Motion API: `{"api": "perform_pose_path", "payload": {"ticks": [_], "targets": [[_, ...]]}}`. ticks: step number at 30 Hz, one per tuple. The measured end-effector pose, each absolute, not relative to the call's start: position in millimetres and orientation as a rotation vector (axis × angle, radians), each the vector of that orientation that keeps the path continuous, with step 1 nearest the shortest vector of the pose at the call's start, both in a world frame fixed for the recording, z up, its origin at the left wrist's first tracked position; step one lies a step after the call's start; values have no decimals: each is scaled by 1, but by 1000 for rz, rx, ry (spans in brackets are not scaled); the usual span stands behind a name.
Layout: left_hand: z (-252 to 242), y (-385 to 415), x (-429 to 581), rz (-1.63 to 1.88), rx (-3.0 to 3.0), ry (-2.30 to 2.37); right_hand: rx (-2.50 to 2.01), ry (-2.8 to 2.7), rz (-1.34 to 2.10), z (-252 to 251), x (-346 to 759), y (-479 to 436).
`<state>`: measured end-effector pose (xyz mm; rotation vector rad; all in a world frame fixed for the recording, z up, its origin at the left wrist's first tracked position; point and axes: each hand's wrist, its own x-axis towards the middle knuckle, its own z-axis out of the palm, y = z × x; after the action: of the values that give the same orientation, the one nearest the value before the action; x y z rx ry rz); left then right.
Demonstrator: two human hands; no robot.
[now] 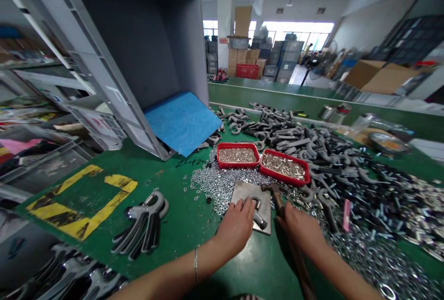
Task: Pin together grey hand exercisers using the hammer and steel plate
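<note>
My left hand [237, 228] rests on a square steel plate [243, 193] and pinches a small grey metal hook part [257, 212] lying on it. My right hand [299, 230] is wrapped round the wooden handle of a hammer [274, 192], whose head hovers just over the plate's right edge. Two red trays, one [237, 155] on the left and another [285, 166] on the right, hold small shiny pieces just beyond the plate. Loose washers [211, 184] are scattered round the plate.
A big heap of dark metal hook parts [312, 152] covers the green table to the right. A fanned stack of finished parts [145, 226] lies to my left. A tipped grey crate [138, 50] with a blue sheet [182, 121] stands behind. Yellow floor-style tape [86, 198] marks the table.
</note>
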<state>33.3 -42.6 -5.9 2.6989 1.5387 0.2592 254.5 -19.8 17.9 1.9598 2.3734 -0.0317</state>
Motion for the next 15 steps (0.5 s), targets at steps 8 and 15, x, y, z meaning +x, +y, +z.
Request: {"api": "perform_pose_path", "payload": {"ticks": [8,15], "targets": [[-4,-29,24,340,2662,1379,2114,2585,-397,12,279,-33],[-10,-32,26,368,2622,1368,2022,2830,-905,21,291,-55]]}}
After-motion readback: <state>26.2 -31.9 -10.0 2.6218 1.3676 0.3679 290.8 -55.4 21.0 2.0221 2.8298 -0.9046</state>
